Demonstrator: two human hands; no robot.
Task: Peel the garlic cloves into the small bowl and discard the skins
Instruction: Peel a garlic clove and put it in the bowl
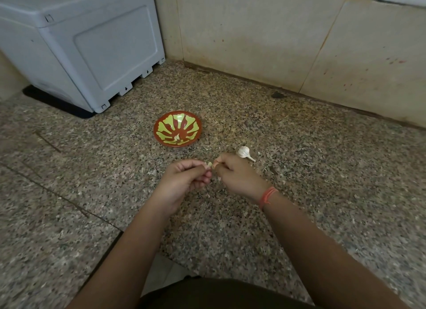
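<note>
Speckled granite counter [322, 161] against stained beige wall tiles [253, 32], a grey plastic appliance [87, 45] at left.

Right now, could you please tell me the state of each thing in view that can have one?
garlic clove: off the counter, pinched between both hands.
left hand: fingers curled, pinches the clove.
right hand: fingers curled, pinches the clove's other end.
small bowl: upright on the counter, pale garlic inside.
garlic bulb: lying on the counter beyond the right hand.
</note>
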